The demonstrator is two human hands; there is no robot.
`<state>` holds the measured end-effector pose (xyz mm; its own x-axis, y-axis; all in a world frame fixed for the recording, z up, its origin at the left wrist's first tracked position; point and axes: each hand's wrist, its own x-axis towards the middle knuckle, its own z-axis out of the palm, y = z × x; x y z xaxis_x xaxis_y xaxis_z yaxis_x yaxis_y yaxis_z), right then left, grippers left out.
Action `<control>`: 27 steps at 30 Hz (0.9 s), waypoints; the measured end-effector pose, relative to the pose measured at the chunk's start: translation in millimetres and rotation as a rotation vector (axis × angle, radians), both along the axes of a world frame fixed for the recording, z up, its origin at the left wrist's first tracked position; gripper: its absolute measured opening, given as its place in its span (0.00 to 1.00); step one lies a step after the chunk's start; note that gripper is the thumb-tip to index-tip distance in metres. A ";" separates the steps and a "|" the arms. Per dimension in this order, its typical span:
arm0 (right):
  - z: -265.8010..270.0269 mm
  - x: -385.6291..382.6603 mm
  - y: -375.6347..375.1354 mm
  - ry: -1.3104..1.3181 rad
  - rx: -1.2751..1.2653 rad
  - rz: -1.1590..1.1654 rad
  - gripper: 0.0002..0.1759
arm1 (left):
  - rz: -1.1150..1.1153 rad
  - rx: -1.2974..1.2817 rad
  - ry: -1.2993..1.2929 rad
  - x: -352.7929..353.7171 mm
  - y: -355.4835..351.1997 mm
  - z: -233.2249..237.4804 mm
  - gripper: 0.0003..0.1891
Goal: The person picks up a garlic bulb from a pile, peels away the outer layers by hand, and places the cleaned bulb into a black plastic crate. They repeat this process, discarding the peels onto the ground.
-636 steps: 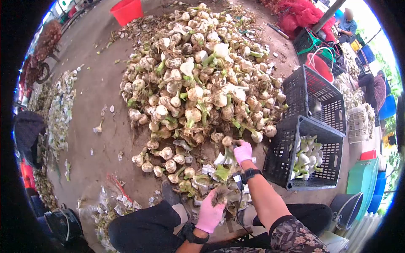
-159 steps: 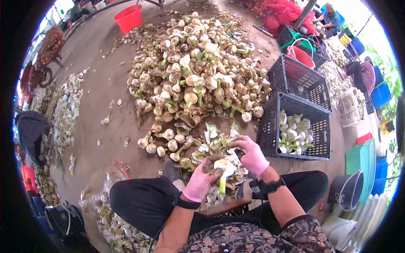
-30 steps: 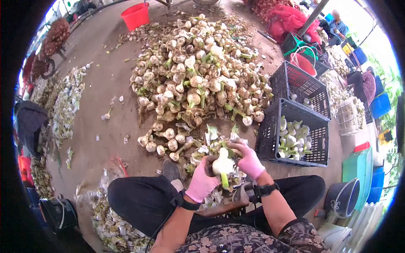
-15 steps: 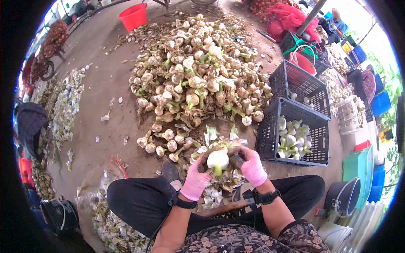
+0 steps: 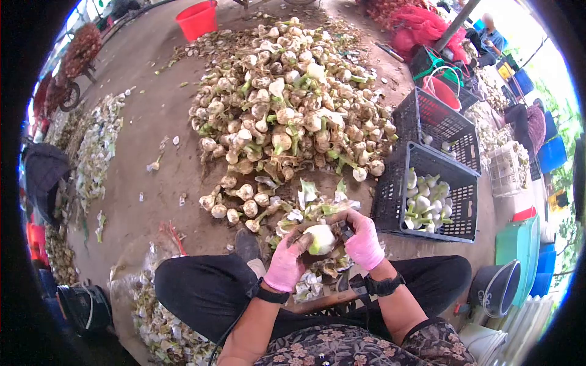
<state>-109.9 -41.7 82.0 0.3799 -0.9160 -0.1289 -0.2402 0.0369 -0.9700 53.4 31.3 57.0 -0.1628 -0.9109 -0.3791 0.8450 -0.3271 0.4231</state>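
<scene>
A peeled white garlic bulb (image 5: 324,240) with a green stem end is held between my two hands above my lap. My left hand (image 5: 287,261), in a pink glove with dirt-darkened fingers, is closed on its left side near the stem. My right hand (image 5: 362,242), gloved the same way, curls its fingers round the far right side. A dark shape by the right thumb cannot be made out. Below lie loose garlic skins (image 5: 309,285). Just beyond my hands rises a big heap of unpeeled garlic (image 5: 287,116).
At right, a black crate (image 5: 390,207) holds peeled bulbs; another black crate (image 5: 427,110) behind it contains a few. A red bucket (image 5: 197,21) stands at the back left. Skins (image 5: 162,323) lie beside my left knee, and a dark bucket (image 5: 497,287) stands right. Another person (image 5: 490,41) sits far right.
The bulb has been turned in my hands: its stem end pointed down towards me and now points lower left. My left fingers have shifted up along it.
</scene>
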 end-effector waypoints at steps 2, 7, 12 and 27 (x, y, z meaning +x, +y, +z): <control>-1.7 2.5 -4.0 0.084 -0.008 -0.023 0.17 | -0.094 -0.080 -0.084 0.1 0.5 1.1 0.19; -52.0 -3.5 -14.8 0.386 -0.185 0.047 0.16 | -0.171 -0.057 -0.043 -2.6 14.1 -24.7 0.27; -75.8 -26.2 -4.9 0.687 -0.335 0.323 0.24 | -0.014 -0.091 -0.058 -3.5 1.3 13.2 0.35; -25.3 -11.7 26.7 0.104 -0.028 0.313 0.38 | 0.020 0.038 -0.598 -17.8 -4.8 -49.7 0.28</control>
<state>-121.7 -15.0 56.8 0.6292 -0.7609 -0.1585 -0.3337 -0.0802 -0.9393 35.6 26.5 7.3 0.1057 -0.8955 -0.4323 0.4701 -0.3381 0.8153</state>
